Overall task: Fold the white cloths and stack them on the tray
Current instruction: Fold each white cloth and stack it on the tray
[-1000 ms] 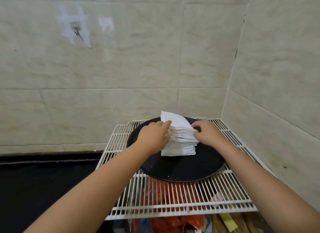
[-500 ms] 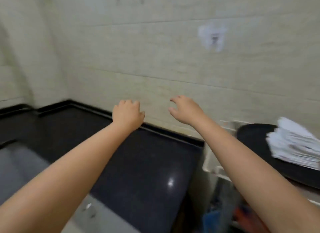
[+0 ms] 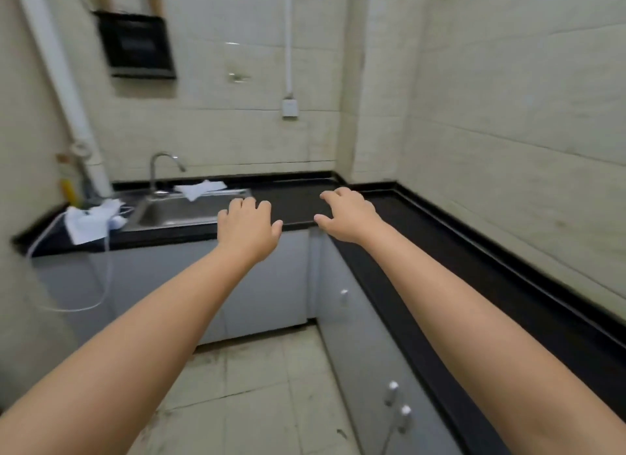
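White cloth (image 3: 202, 188) on the sink (image 3: 176, 214) rim.

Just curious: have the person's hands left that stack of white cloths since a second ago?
Yes. Both the left hand and right hand now hover empty, toward the black counter; stack out of view.

Ahead of my left hand (image 3: 249, 229) and right hand (image 3: 349, 217) the black L-shaped stone countertop (image 3: 423, 237) lies bare and open to pass over — the right run especially. Leftward, the steel sink (image 3: 176, 212), its curved chrome tap (image 3: 162, 170) and crumpled white cloths (image 3: 91, 219) crowd the way — tiled walls (image 3: 508, 115) close the corner.
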`<action>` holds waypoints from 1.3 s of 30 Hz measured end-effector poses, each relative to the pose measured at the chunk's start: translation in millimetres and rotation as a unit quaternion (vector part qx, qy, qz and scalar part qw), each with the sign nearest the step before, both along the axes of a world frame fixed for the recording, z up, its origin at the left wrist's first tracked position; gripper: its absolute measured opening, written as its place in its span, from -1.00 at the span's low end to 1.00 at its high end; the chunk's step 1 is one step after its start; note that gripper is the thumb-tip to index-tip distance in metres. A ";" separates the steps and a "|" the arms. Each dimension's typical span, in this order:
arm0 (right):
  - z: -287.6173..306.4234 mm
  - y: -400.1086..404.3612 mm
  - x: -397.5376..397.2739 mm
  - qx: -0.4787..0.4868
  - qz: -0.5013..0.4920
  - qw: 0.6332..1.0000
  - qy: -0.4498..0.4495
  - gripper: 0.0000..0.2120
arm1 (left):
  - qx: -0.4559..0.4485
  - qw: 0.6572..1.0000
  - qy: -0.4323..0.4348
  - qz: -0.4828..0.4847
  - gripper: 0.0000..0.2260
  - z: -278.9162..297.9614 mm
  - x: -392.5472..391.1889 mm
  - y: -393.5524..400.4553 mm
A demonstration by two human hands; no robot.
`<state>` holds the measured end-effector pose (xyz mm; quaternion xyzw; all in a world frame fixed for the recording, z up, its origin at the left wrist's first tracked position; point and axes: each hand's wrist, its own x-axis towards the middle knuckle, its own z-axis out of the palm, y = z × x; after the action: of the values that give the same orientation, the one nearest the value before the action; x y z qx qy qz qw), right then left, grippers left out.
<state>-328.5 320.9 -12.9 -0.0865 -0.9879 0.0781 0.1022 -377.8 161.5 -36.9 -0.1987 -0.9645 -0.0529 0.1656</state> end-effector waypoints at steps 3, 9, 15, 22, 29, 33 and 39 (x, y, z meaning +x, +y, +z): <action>-16.0 -17.2 -81.4 -0.002 0.052 0.999 -0.012 -0.51 | -0.007 0.998 -0.011 0.061 -0.64 -16.3 -65.4 -26.5; -23.4 -30.1 -257.1 0.006 0.140 0.990 -0.026 -0.53 | -0.017 0.987 -0.047 0.152 -0.63 -32.3 -215.6 -50.8; -26.5 -63.8 -411.6 0.004 0.219 0.975 -0.033 -0.53 | -0.012 0.967 -0.082 0.242 -0.62 -44.4 -330.4 -96.5; -79.5 -159.8 -551.7 0.018 0.330 0.939 -0.093 -0.52 | 0.014 0.926 -0.150 0.347 -0.62 -100.7 -432.4 -200.7; -125.8 -281.5 -705.8 0.039 0.376 0.917 -0.126 -0.61 | 0.035 0.905 -0.184 0.382 -0.65 -147.2 -568.6 -319.2; -159.0 -346.7 -784.8 0.031 0.398 0.902 -0.165 -0.70 | 0.040 0.901 -0.214 0.374 -0.66 -177.0 -634.4 -365.4; -219.9 -405.3 -861.8 0.025 0.412 0.886 -0.212 -0.71 | 0.099 0.894 -0.254 0.357 -0.70 -234.6 -688.1 -394.0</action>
<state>-1190.3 -84.4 -232.8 0.3166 -0.9343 0.0683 -0.1490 -1065.9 -232.5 -271.5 0.1962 -0.9696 -0.1339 -0.0590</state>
